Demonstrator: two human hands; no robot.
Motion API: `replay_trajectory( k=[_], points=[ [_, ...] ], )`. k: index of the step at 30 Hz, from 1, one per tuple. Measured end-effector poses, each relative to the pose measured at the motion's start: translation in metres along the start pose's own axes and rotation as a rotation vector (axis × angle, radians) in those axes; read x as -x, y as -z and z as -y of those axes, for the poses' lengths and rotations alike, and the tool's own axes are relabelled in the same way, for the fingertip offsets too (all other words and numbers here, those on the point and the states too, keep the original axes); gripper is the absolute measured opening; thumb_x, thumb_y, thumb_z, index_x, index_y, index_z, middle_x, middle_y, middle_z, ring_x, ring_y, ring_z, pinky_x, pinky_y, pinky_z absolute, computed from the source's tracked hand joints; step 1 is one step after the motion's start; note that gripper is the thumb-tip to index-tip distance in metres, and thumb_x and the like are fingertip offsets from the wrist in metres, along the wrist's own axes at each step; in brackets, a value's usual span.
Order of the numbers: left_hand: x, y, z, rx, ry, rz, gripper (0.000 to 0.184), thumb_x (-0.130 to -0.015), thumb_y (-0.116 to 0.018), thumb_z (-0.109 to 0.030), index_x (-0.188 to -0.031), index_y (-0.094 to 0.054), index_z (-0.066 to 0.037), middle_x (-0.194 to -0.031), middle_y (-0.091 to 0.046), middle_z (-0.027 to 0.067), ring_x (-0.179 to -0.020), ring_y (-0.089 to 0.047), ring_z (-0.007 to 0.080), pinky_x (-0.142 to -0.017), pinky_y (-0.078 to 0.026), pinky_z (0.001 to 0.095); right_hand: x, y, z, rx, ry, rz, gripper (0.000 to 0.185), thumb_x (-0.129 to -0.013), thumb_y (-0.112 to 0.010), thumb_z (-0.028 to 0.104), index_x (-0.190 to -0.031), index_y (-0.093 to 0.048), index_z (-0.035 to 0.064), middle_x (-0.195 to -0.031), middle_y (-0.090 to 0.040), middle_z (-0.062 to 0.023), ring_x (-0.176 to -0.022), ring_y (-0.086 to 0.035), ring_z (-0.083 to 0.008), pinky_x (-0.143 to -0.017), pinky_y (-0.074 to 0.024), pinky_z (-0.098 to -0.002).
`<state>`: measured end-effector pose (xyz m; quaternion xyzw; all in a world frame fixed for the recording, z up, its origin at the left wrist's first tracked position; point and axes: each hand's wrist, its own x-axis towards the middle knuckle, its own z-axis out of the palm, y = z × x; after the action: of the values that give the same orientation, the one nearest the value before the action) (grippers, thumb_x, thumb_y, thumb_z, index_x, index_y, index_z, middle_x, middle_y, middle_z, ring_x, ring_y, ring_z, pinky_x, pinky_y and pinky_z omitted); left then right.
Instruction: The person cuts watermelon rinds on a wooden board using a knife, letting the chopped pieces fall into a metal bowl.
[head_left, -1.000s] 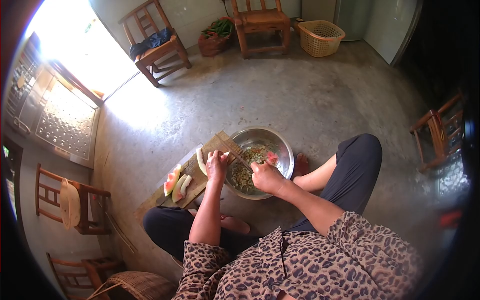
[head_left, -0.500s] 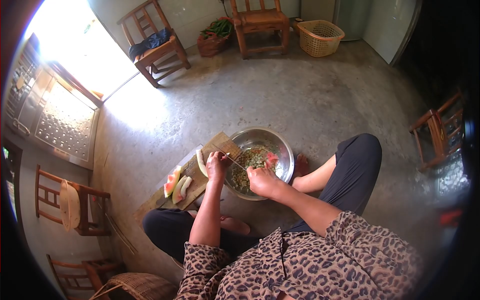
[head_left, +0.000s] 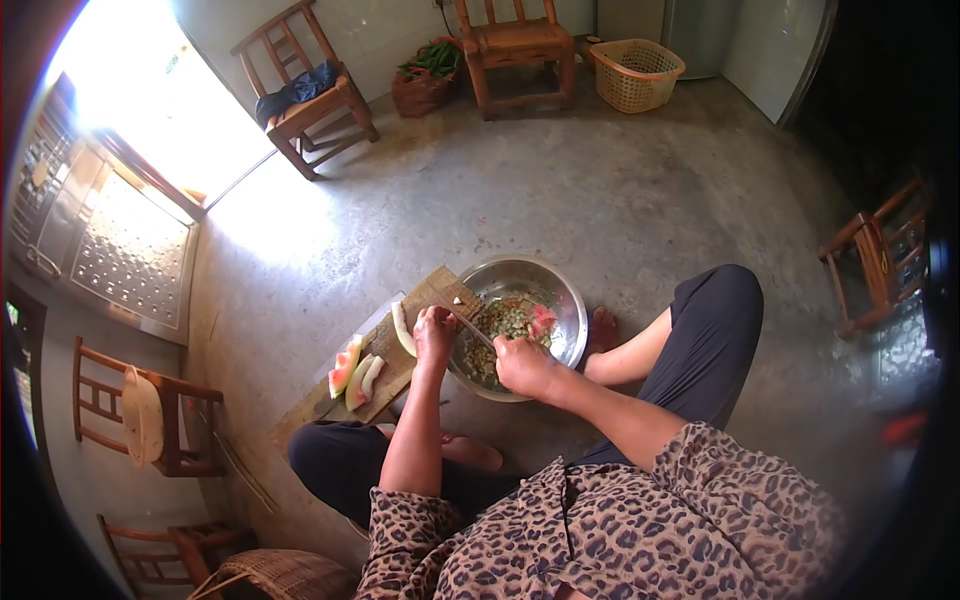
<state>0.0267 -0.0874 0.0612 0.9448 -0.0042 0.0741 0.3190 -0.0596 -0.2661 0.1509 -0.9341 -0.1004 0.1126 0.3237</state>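
Observation:
My right hand (head_left: 525, 367) is closed round the handle of a knife (head_left: 474, 330) over the near side of a steel basin (head_left: 572, 300). The thin blade slants up and left towards my left hand (head_left: 434, 335). Bent fingers on that hand are drawn together over the cutting board (head_left: 440, 283); what they hold is hidden. A small pale piece (head_left: 458, 300) lies on the board beyond my fingertips. Left of my hand are a pale rind strip (head_left: 402, 328) and several watermelon rinds (head_left: 346, 366) with some red flesh. Chopped greenish bits (head_left: 512, 318) and a red chunk (head_left: 542, 320) lie in the basin.
My bent knees (head_left: 715, 320) flank the board and basin on the concrete floor (head_left: 640, 190). Wooden chairs (head_left: 517, 45) stand along the walls. At the back are a yellow plastic basket (head_left: 636, 90) and a red bag of greens (head_left: 428, 75). A woven basket (head_left: 290, 575) sits lower left.
The knife blade has turned slightly and looks darker and broader. The small pale piece shows apart from my left fingertips, farther up the board. Both hands have barely shifted.

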Motion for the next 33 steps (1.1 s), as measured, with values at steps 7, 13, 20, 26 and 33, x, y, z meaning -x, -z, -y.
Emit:
replay_trajectory(
  k=[7, 13, 20, 26, 33],
  points=[
    [-0.001, -0.002, 0.001, -0.013, 0.002, 0.015, 0.012, -0.073, -0.064, -0.014, -0.080, -0.062, -0.004, -0.081, -0.059, 0.0138, -0.079, -0.059, 0.0300, -0.072, -0.047, 0.0389, -0.006, -0.006, -0.004, 0.008, 0.002, 0.024, 0.017, -0.075, -0.043, 0.008, -0.084, -0.052, -0.0035, -0.073, -0.059, -0.0276, -0.072, -0.061, -0.0404, -0.067, -0.0484, -0.0478],
    [0.002, 0.002, -0.001, 0.073, 0.019, 0.017, 0.014, -0.074, -0.064, -0.015, -0.081, -0.062, -0.003, -0.081, -0.058, 0.0140, -0.077, -0.059, 0.0296, -0.071, -0.047, 0.0381, -0.033, -0.029, -0.023, -0.113, 0.032, -0.113, 0.014, -0.076, -0.047, 0.009, -0.082, -0.048, -0.0037, -0.065, -0.057, -0.0276, -0.066, -0.060, -0.0414, -0.061, -0.0481, -0.0482],
    [0.003, 0.001, 0.002, 0.017, 0.006, 0.000, 0.015, -0.073, -0.066, -0.016, -0.080, -0.061, -0.003, -0.081, -0.058, 0.0160, -0.079, -0.059, 0.0318, -0.071, -0.046, 0.0395, -0.018, -0.020, -0.012, -0.064, 0.098, -0.137, 0.013, -0.077, -0.047, 0.010, -0.080, -0.048, -0.0028, -0.060, -0.056, -0.0260, -0.059, -0.059, -0.0402, -0.055, -0.0482, -0.0476],
    [0.001, 0.003, -0.003, -0.098, 0.016, 0.012, 0.016, -0.071, -0.066, -0.016, -0.081, -0.062, -0.004, -0.081, -0.059, 0.0150, -0.077, -0.060, 0.0304, -0.070, -0.047, 0.0391, -0.009, -0.014, -0.008, -0.003, 0.099, -0.076, 0.012, -0.076, -0.047, 0.008, -0.080, -0.049, -0.0031, -0.062, -0.057, -0.0266, -0.061, -0.060, -0.0410, -0.058, -0.0487, -0.0476],
    [0.001, 0.002, 0.002, -0.039, 0.024, 0.055, 0.017, -0.075, -0.064, -0.018, -0.083, -0.063, -0.003, -0.084, -0.058, 0.0165, -0.079, -0.059, 0.0320, -0.071, -0.047, 0.0393, -0.020, -0.013, -0.004, -0.011, 0.034, -0.023, 0.013, -0.073, -0.046, 0.007, -0.081, -0.050, -0.0033, -0.069, -0.058, -0.0276, -0.068, -0.060, -0.0416, -0.064, -0.0485, -0.0482]
  ],
)
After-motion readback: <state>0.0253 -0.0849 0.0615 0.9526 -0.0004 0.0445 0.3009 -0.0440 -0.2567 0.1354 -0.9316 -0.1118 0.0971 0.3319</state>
